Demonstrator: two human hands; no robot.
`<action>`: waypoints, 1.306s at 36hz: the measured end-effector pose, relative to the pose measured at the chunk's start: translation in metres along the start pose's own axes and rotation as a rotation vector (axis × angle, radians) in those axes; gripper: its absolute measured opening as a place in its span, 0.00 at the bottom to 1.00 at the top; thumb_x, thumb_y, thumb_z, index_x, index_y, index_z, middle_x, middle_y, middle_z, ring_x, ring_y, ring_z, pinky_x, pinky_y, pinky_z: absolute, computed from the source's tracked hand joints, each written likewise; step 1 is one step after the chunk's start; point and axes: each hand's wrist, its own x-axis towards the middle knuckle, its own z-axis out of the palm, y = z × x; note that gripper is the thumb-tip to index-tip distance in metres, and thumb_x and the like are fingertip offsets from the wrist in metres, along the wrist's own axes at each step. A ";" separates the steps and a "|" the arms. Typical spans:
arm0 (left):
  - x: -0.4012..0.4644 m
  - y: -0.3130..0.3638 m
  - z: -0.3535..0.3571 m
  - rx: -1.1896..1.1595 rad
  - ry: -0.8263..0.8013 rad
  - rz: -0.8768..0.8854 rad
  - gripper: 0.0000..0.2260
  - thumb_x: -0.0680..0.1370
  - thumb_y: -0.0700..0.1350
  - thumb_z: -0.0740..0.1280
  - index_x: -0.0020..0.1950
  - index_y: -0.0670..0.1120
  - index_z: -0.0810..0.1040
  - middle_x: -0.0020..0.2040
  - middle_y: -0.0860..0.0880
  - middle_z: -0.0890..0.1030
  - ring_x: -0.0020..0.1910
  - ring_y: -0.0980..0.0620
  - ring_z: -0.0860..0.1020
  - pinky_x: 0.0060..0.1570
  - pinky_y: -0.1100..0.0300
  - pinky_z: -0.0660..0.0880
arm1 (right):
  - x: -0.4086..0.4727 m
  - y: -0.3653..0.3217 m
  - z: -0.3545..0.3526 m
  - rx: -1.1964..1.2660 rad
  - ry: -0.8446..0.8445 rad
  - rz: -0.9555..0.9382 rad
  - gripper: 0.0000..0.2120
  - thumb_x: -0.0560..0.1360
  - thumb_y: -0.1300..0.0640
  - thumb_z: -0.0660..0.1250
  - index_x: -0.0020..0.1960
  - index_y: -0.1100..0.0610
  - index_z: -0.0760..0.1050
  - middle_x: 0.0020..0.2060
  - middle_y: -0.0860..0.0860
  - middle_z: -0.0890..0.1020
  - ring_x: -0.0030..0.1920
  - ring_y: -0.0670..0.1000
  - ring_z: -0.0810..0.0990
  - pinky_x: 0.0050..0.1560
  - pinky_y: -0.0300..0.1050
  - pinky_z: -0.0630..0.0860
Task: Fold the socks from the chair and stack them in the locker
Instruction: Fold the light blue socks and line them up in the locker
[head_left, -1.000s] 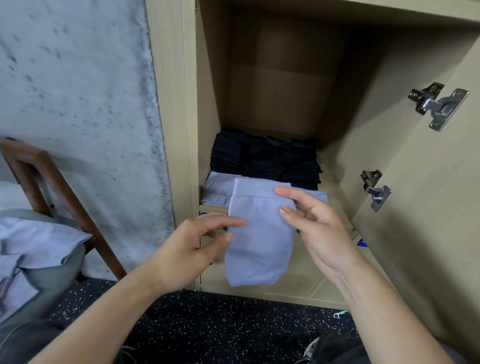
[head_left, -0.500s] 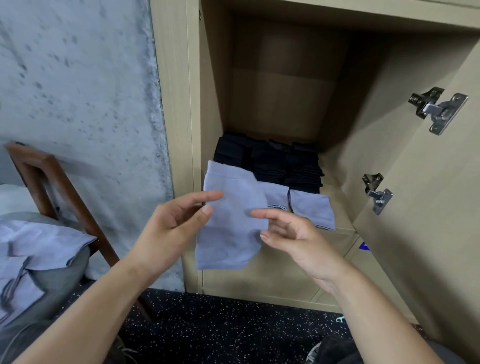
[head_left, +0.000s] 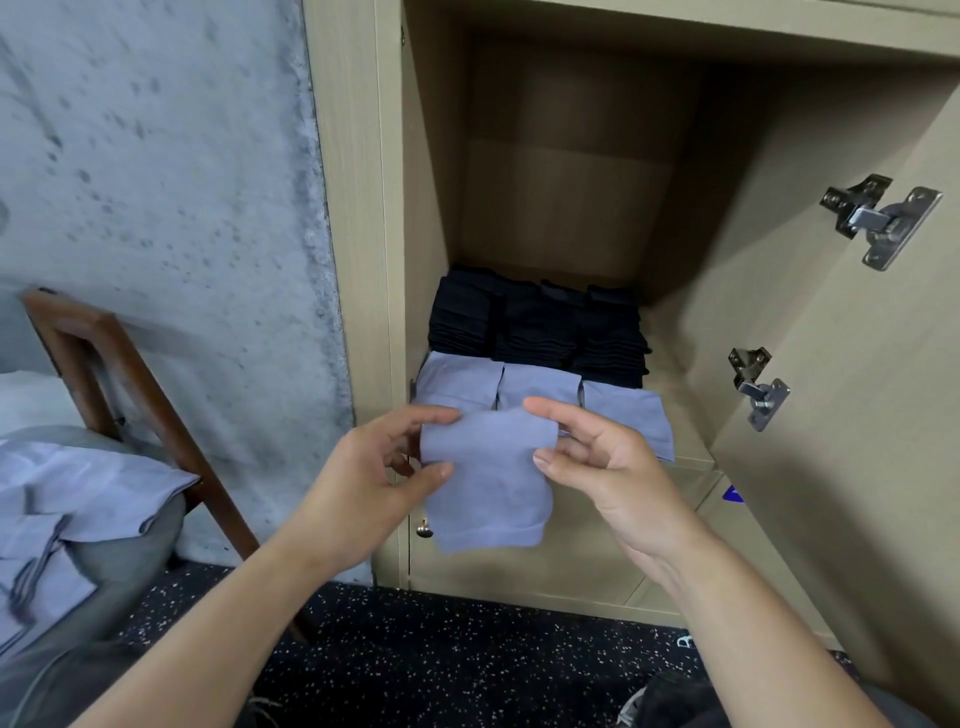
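with the left hand and right hand each pinching a top corner of the folded sock hanging just before the locker, keep it flat and lay it squarely on the blue row.

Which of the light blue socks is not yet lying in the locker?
The folded sock pinched between left hand and right hand; the other three lie on the shelf.

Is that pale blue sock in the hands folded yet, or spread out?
Folded, it appears. The pale blue sock hangs as a short compact rectangle, pinched at its top corners by the left hand and right hand.
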 end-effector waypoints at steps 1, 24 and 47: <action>0.000 -0.002 0.000 0.016 0.018 -0.008 0.19 0.76 0.37 0.75 0.61 0.57 0.82 0.44 0.56 0.82 0.40 0.51 0.76 0.46 0.66 0.74 | 0.000 0.000 0.000 0.006 -0.004 0.000 0.22 0.77 0.68 0.71 0.65 0.48 0.80 0.49 0.53 0.88 0.52 0.44 0.84 0.56 0.31 0.74; 0.002 0.002 -0.002 0.157 0.158 0.080 0.08 0.78 0.41 0.73 0.51 0.55 0.85 0.46 0.50 0.82 0.41 0.54 0.76 0.44 0.63 0.74 | 0.012 0.020 -0.003 -0.248 0.133 -0.184 0.12 0.76 0.61 0.75 0.54 0.45 0.86 0.47 0.56 0.83 0.44 0.55 0.77 0.51 0.50 0.77; -0.002 0.009 0.007 -0.121 0.021 0.071 0.16 0.84 0.47 0.62 0.72 0.57 0.71 0.31 0.57 0.73 0.34 0.56 0.71 0.39 0.63 0.71 | 0.008 0.013 0.015 0.110 0.171 -0.008 0.06 0.81 0.59 0.68 0.55 0.57 0.82 0.45 0.54 0.88 0.46 0.48 0.86 0.44 0.39 0.79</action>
